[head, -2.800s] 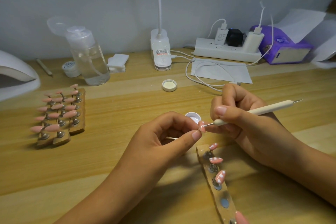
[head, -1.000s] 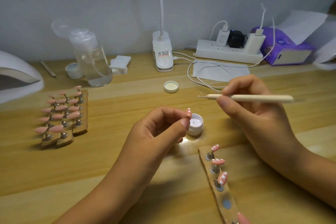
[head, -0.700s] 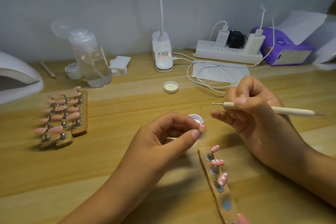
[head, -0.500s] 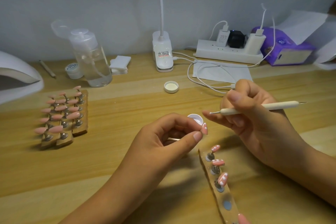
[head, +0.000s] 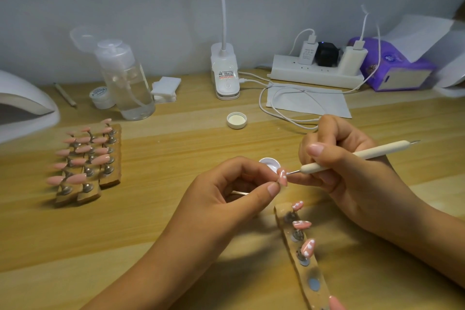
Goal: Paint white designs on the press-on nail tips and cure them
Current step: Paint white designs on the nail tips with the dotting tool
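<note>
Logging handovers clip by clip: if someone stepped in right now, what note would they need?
Left hand: pinches a pink tip that bears white dots.
Right hand: grips the dotting tool, its point at that tip.
Paint pot: open, just behind the tip; lid farther back.
Done: three dotted tips stand on the near strip.
Left: finish this tip, dot the plain tips at left, cure under the cure lamp.
</note>
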A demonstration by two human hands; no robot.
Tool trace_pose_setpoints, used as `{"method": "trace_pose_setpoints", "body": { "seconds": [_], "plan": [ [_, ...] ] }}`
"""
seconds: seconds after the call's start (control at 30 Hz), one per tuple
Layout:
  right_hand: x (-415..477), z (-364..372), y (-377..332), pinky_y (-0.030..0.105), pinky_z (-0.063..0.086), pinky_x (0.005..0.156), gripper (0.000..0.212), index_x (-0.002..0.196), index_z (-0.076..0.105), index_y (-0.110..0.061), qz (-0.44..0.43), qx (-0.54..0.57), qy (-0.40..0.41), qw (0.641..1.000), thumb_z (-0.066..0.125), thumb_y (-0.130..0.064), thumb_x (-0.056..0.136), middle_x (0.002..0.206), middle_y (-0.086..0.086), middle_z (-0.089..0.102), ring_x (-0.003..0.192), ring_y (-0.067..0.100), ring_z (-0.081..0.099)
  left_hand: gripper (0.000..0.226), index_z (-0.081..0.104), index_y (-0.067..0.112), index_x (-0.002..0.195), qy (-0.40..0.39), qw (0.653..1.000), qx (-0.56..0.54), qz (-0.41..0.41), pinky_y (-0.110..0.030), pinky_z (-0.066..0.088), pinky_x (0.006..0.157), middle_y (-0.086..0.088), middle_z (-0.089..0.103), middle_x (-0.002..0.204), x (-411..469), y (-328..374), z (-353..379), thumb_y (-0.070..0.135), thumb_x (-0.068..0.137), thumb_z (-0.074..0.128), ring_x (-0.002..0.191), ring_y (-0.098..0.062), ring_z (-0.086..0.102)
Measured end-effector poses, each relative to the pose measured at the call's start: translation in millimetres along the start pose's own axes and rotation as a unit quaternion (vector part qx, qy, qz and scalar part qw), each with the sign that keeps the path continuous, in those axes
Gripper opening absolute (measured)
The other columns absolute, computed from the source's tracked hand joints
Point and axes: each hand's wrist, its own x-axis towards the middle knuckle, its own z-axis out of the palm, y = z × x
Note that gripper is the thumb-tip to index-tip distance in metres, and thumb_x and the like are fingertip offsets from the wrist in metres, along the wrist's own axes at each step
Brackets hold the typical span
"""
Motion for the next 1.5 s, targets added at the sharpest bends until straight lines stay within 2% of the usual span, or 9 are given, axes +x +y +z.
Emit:
{"method": "trace_pose_setpoints", "body": {
  "seconds": [0.13,0.43,0.8,1.2,1.5],
  "plan": [
    [0.3,-0.2,0.8,0.028,0.057,0.061,0.020,0.061,0.050,-0.018,-0.001,-0.001,-0.004,1.000,0.065,-0.013,0.072,0.054,-0.001,0.045,0.050,0.007,0.041,0.007,0.073,0.022,0.085,0.001,1.000,0.003,-0.001,-0.016,0.046,0.068,-0.002,0.073,0.087,-0.5,-0.5,-0.4,0.024,0.078,0.071,0.077,-0.006,0.061],
    [-0.5,0.8,0.5,0.027,0.056,0.061,0.020,0.060,0.050,-0.018,-0.001,-0.009,-0.006,1.000,0.065,-0.014,0.072,0.054,-0.002,0.045,0.050,0.005,0.043,0.006,0.073,0.021,0.084,0.002,1.000,0.000,0.003,-0.014,0.045,0.065,0.005,0.072,0.082,0.1,-0.5,0.5,0.023,0.078,0.071,0.073,-0.003,0.059],
    [-0.6,0.3,-0.1,0.027,0.057,0.062,0.020,0.061,0.050,-0.018,0.004,-0.004,-0.008,1.000,0.066,-0.014,0.073,0.055,-0.003,0.047,0.051,0.005,0.045,0.007,0.073,0.021,0.085,0.001,1.000,0.002,0.002,-0.016,0.045,0.066,0.001,0.072,0.084,0.1,-0.9,0.2,0.024,0.078,0.071,0.074,-0.005,0.059],
    [-0.6,0.2,0.1,0.028,0.057,0.062,0.020,0.060,0.050,-0.018,0.007,-0.002,-0.005,1.000,0.066,-0.014,0.071,0.055,-0.004,0.049,0.050,0.006,0.043,0.007,0.073,0.023,0.085,0.001,1.000,0.003,0.003,-0.014,0.046,0.065,0.009,0.070,0.080,1.0,-2.7,-0.6,0.023,0.079,0.071,0.073,-0.003,0.059],
    [0.0,-0.8,0.4,0.027,0.057,0.062,0.020,0.060,0.050,-0.018,0.006,-0.004,-0.007,1.000,0.065,-0.014,0.072,0.054,-0.003,0.047,0.050,0.006,0.043,0.007,0.073,0.023,0.085,0.000,1.000,0.000,0.003,-0.015,0.046,0.066,0.007,0.071,0.081,0.6,-1.7,0.0,0.023,0.078,0.071,0.073,-0.003,0.059]
  ]
}}
